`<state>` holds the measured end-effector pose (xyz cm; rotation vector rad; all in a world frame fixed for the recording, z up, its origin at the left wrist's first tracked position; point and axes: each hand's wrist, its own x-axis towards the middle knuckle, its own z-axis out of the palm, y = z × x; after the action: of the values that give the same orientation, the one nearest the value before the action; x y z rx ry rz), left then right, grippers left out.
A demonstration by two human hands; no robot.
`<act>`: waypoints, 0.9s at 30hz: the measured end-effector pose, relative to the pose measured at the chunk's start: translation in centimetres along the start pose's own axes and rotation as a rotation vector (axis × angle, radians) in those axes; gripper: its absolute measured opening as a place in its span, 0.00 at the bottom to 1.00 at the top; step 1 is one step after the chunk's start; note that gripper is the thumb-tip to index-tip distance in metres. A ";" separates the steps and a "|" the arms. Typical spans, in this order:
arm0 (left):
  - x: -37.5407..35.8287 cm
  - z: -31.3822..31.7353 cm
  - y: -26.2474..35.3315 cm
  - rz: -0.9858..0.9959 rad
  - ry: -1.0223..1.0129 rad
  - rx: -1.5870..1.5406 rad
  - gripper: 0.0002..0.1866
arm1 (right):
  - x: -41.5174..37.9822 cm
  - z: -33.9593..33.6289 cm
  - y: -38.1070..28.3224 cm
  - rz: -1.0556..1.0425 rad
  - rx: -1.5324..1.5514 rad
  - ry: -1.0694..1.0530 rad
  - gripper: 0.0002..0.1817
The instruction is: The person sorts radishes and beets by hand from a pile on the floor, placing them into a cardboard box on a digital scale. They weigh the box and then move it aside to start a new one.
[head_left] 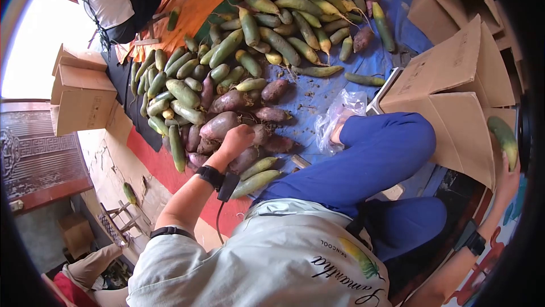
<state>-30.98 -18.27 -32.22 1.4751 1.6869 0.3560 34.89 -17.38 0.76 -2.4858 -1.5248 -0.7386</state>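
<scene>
My left hand (240, 140) reaches into a pile of purple radishes, its fingers curled down beside a large purple radish (220, 126); what they grip is hidden. Far to the right, my right hand (508, 175) holds a green radish (503, 136) by its paler lower end, beside an open cardboard box (454, 91). Two green radishes (256, 183) lie just below the purple ones, near my thigh. A large heap of green radishes (278, 43) spreads above and to the left of the purple ones.
A blue tarp (306, 102) lies under the heap, with an orange sheet (196, 9) behind it. A clear plastic bag (343, 114) is around my foot. Another cardboard box (85, 94) stands at left. One person (116, 0) bends at upper left; another (91, 267) is at lower left.
</scene>
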 end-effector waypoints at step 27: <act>11.5 -10.4 -15.1 -0.798 0.332 0.304 0.43 | -13.5 -1.5 2.0 -0.058 -0.042 0.073 0.14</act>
<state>-48.21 -8.62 -41.00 0.8437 2.5188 -0.1085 31.19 -29.67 -4.02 -2.4247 -1.5774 -0.8687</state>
